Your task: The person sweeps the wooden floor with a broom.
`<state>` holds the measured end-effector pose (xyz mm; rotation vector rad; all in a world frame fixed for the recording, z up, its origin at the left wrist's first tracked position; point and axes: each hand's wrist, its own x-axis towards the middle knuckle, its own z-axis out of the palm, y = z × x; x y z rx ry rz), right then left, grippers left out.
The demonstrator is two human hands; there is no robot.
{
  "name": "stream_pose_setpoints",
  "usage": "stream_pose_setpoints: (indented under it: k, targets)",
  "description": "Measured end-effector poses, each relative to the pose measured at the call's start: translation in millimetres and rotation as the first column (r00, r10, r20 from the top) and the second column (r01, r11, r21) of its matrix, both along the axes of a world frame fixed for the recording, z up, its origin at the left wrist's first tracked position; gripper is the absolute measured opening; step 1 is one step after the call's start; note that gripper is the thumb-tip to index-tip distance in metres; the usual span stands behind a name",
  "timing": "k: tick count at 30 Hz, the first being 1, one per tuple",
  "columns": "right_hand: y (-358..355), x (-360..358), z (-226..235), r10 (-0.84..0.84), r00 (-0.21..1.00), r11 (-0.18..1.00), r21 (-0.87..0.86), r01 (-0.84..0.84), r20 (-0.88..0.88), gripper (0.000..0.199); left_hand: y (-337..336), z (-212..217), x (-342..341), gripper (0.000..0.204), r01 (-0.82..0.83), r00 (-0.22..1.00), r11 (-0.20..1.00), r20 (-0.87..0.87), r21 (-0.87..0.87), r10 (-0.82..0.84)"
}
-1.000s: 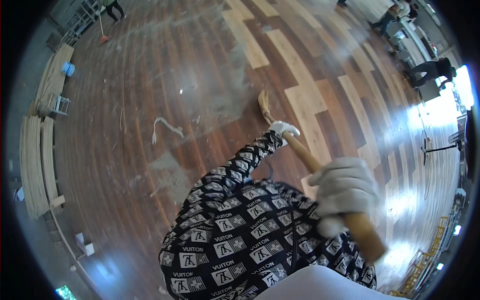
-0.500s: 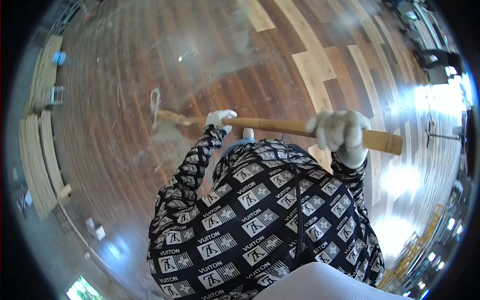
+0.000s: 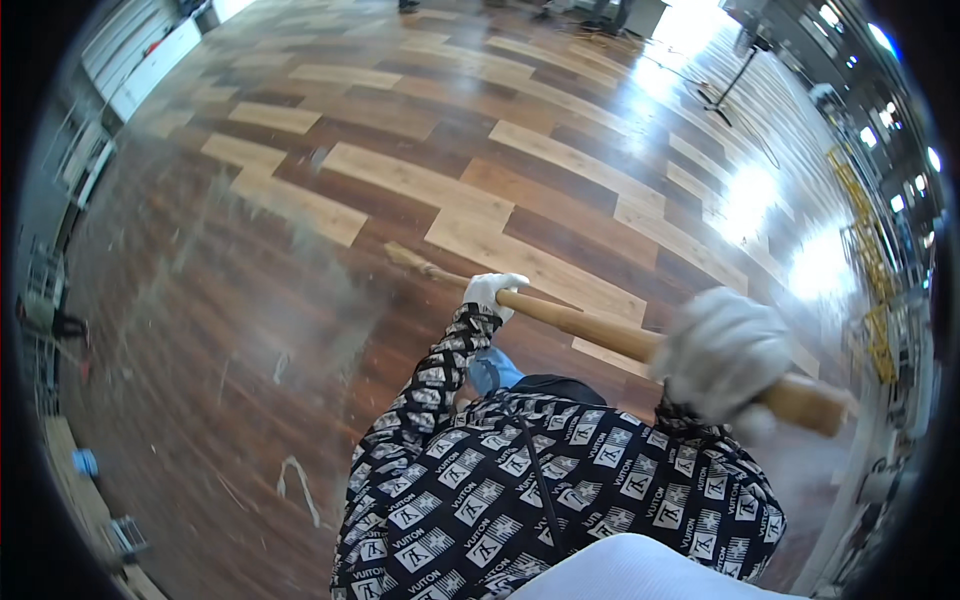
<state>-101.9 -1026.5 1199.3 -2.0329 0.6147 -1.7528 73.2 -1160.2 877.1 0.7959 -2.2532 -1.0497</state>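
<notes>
A broom with a thick bamboo handle point(image 3: 590, 326) slants across in front of me, its butt end at the right and nearer. Gripping the handle near the butt is my right hand point(image 3: 722, 350), in a white glove and smeared by motion. My left hand point(image 3: 495, 291), gloved in white too, is closed round the thinner part further down. Beyond it the narrow straw-coloured head point(image 3: 408, 258) points to the far left, low over the plank floor point(image 3: 560, 200). The bristle tips are blurred, so I cannot tell whether they touch the boards.
Pale dust point(image 3: 310, 300) streaks the darker boards on the left. A loose whitish strip point(image 3: 298, 487) lies at the lower left. A black stand point(image 3: 718, 105) is at the far right, with yellow metal framing point(image 3: 862, 260) along the right side. A person point(image 3: 60, 322) stands at the left edge.
My view has swung to the right, bringing more light planks and the far side of the room in. Both hands still hold the broom, whose head has moved off the whitish strip.
</notes>
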Motion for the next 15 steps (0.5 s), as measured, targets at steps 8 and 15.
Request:
stream_pose_setpoints:
  k: [8,15]
  targets:
    - [-105.3,56.8,-43.9,0.082,0.985,0.995,0.067,-0.073,-0.152,0.024,-91.6,-104.1,-4.3,0.019,0.173,0.98,0.983,0.088,0.059,-0.178]
    - [-189.6,45.7,-53.5,0.398,0.896,0.913,0.014,-0.409,0.196,0.02,-94.3,-41.6,78.3,0.018,-0.17,0.983,0.945,0.116,0.28,0.143]
